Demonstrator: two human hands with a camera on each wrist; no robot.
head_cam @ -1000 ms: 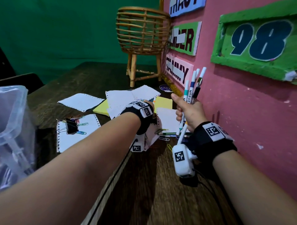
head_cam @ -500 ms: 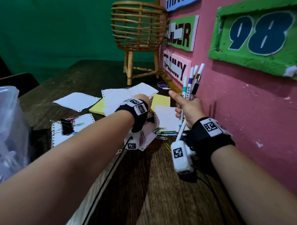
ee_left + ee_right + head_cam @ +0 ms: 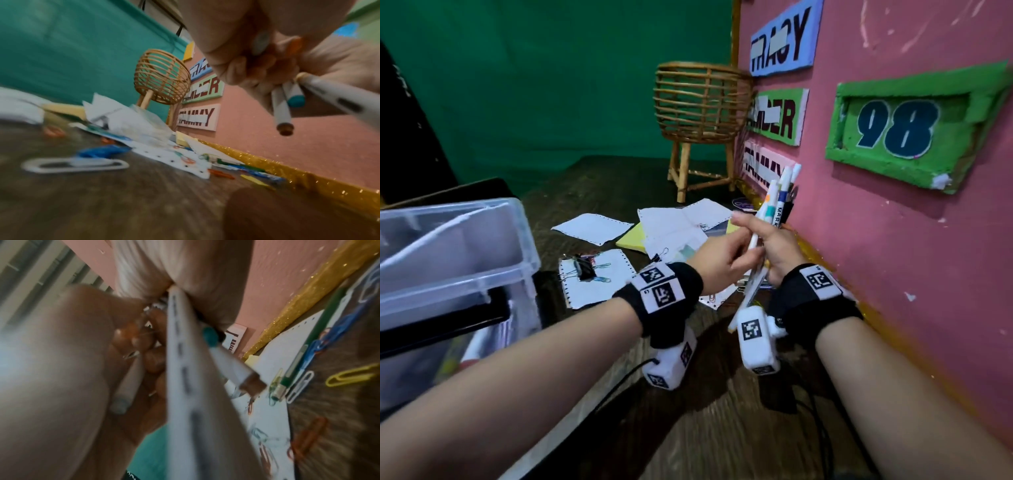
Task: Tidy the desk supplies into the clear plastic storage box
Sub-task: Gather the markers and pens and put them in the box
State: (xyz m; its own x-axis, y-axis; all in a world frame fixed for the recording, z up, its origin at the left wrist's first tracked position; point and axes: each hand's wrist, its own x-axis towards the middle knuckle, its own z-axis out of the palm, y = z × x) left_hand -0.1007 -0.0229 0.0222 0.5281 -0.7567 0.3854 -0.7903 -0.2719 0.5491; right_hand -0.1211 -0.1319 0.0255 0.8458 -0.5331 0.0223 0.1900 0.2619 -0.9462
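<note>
Since a second ago your left hand (image 3: 717, 255) has lifted off the scattered papers and come across to your right hand (image 3: 779, 251), and your head has turned so the clear plastic storage box (image 3: 482, 274) now shows much more fully. Your right hand's fingers are curled around a bundle of markers (image 3: 779, 202), held nearly upright close to the pink wall (image 3: 893, 274), well to the right of the box. Your left hand's fingers are curled too and pinch one more marker (image 3: 260, 43) against that bundle, though blur hides the exact grip. You appear to be gathering the markers into one handful before carrying them over. Left on the desk, between the box and the wall, lie loose sheets of paper (image 3: 594, 228), a yellow sticky pad (image 3: 631, 238), a black binder clip (image 3: 583, 269), coloured paper clips and a green pen (image 3: 296, 363). The next move likely calls for one firm grip on the whole bundle, then a swing left over the box's open rim.
</note>
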